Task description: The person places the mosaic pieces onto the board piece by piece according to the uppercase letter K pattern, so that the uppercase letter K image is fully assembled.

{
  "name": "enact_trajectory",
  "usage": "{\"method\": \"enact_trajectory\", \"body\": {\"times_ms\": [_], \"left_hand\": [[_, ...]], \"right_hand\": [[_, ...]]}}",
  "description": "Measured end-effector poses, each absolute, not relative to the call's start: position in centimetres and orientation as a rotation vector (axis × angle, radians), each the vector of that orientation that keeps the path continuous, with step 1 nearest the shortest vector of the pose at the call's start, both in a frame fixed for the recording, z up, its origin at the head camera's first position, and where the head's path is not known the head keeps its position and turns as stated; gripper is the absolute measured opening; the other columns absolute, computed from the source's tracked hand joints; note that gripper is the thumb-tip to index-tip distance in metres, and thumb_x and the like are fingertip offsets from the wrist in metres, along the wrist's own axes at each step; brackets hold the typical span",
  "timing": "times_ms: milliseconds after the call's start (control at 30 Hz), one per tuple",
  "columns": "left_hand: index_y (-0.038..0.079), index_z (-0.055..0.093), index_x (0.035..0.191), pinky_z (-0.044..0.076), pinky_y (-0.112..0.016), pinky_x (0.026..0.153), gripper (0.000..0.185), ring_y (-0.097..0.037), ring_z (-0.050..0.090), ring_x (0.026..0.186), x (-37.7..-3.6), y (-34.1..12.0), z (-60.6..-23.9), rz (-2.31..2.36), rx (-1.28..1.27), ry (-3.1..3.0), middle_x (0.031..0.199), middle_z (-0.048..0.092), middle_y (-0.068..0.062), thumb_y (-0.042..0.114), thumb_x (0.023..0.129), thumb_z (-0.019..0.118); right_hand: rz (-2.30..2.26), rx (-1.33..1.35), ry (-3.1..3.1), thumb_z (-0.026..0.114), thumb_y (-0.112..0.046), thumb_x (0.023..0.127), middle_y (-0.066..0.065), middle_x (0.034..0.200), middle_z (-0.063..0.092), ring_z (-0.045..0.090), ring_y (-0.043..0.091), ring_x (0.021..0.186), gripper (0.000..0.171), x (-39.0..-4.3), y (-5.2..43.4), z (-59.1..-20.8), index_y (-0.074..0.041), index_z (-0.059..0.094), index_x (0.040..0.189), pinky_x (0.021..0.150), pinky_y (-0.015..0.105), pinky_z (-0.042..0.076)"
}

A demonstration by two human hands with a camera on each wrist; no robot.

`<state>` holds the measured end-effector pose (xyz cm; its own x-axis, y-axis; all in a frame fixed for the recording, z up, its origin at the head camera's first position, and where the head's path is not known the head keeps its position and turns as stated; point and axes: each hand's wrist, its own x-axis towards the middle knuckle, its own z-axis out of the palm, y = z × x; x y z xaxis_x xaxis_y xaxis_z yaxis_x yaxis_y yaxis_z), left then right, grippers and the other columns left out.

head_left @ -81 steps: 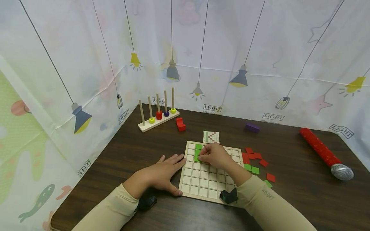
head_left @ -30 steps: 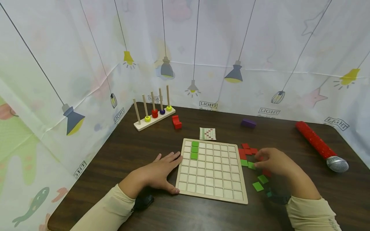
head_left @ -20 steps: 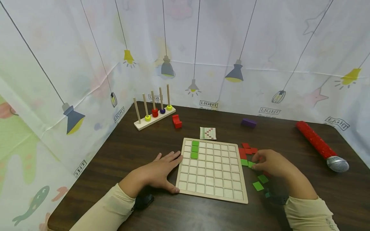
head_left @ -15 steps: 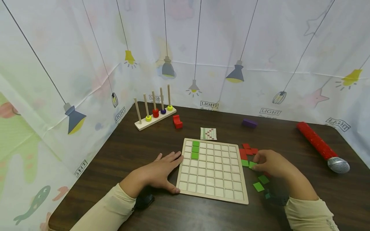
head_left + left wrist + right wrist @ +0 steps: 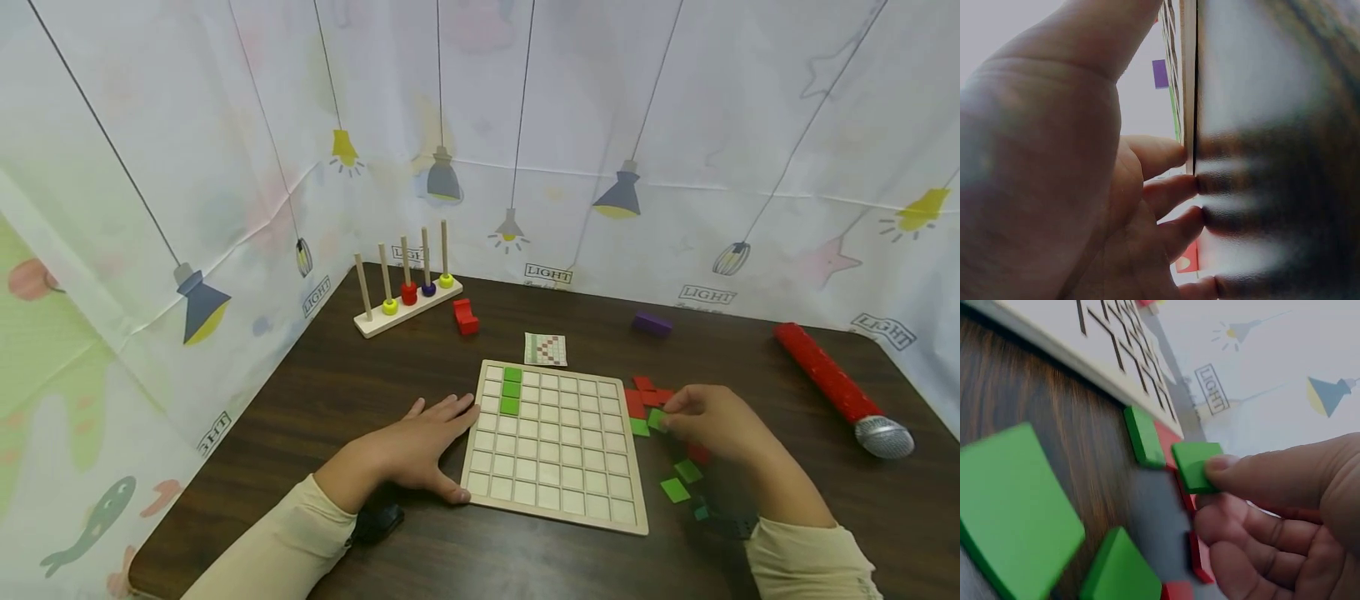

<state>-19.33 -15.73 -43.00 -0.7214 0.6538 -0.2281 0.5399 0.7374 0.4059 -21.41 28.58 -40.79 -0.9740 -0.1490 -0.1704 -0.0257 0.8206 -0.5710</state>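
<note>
Pinching a green tile [image 5: 657, 418] between thumb and fingertips, the right hand [image 5: 712, 423] holds it just off the board's [image 5: 552, 500] right edge, above loose red and green tiles. Fingers spread flat, the left hand [image 5: 420, 446] presses the table against the board's left edge. 3 green tiles [image 5: 511, 390] sit in the board, well left of the pinch.

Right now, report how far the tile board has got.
Done: three green tiles fill one column of the wooden grid board. In hand: the right hand pinches another green tile, while the left hand rests against the board's edge. Left: most cells bare; loose red and green tiles lie beside it.
</note>
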Motion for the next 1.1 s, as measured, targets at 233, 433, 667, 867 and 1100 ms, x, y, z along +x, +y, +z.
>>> {"method": "enact_trajectory", "body": {"times_ms": [233, 433, 667, 867, 1100], "left_hand": [[0.018, 0.014, 0.166, 0.003, -0.057, 0.12, 0.119, -0.021, 0.003, 0.155, -19.3, -15.7, -43.0, 0.429, 0.92, 2.585, 0.171, 0.005, -0.001, 0.068, 0.078, 0.078], [0.016, 0.016, 0.166, 0.003, -0.058, 0.12, 0.117, -0.022, 0.005, 0.155, -19.1, -15.5, -42.4, 0.444, 0.921, 2.564, 0.171, 0.006, -0.003, 0.065, 0.079, 0.078], [0.015, 0.018, 0.165, 0.004, -0.058, 0.12, 0.116, -0.024, 0.007, 0.155, -19.0, -15.6, -41.9, 0.464, 0.906, 2.562, 0.17, 0.009, -0.005, 0.064, 0.079, 0.079], [0.015, 0.018, 0.165, 0.004, -0.058, 0.12, 0.117, -0.024, 0.007, 0.155, -19.0, -15.7, -42.0, 0.459, 0.895, 2.566, 0.17, 0.009, -0.004, 0.064, 0.079, 0.08], [0.017, 0.017, 0.165, 0.004, -0.057, 0.12, 0.117, -0.023, 0.006, 0.155, -19.1, -15.7, -42.2, 0.446, 0.902, 2.574, 0.171, 0.007, -0.003, 0.066, 0.079, 0.078]], "right_hand": [[-1.057, -0.135, 2.769, 0.072, -0.029, 0.097, 0.008, 0.101, 0.071, 0.063, 0.025, 0.086, 0.028, -20.8, 26.1, -40.3, -0.005, 0.07, 0.111, 0.071, 0.038, 0.052], [-1.298, -0.221, 2.656, 0.074, -0.023, 0.096, 0.01, 0.097, 0.073, 0.07, 0.025, 0.084, 0.028, -20.5, 22.6, -40.9, 0.0, 0.07, 0.112, 0.075, 0.038, 0.057], [-1.462, -0.269, 2.475, 0.076, -0.018, 0.095, 0.012, 0.093, 0.074, 0.07, 0.027, 0.083, 0.023, -20.9, 17.9, -41.4, 0.001, 0.072, 0.108, 0.073, 0.037, 0.059], [-1.443, -0.301, 2.436, 0.076, -0.012, 0.094, 0.01, 0.086, 0.073, 0.07, 0.025, 0.077, 0.013, -21.6, 14.5, -42.0, -0.001, 0.073, 0.099, 0.07, 0.037, 0.06], [-1.388, -0.353, 2.461, 0.077, -0.012, 0.093, 0.008, 0.081, 0.072, 0.069, 0.022, 0.073, 0.011, -21.8, 12.0, -41.9, -0.002, 0.073, 0.094, 0.066, 0.036, 0.058]]}}
